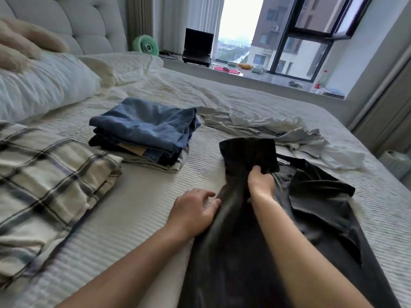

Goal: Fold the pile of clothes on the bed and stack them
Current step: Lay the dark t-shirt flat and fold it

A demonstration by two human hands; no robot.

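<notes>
You have a dark garment [255, 230] spread across the lower centre and lower right of the frame, lying on the bed [244, 94] with its long axis running from the bottom edge up toward the middle, where its far end is turned up into a squarish flap. Your right hand [261, 182] pinches that flap at its lower edge, fingers curled into the cloth, while your left hand [192, 211] rests at the garment's left edge with fingers bent against the fabric (whether it truly grips or only presses, the view does not settle). The cloth looks soft and limp, with a slight sheen, so I judge it will slump and slide rather than hold a crease; take it at the edges or corners, with both hands apart, and smooth it flat before each fold. The folded stack [144, 132], denim on top, sits left of centre, well apart from your hands, and pale unfolded clothes [278, 132] lie just beyond the flap, right of centre.
</notes>
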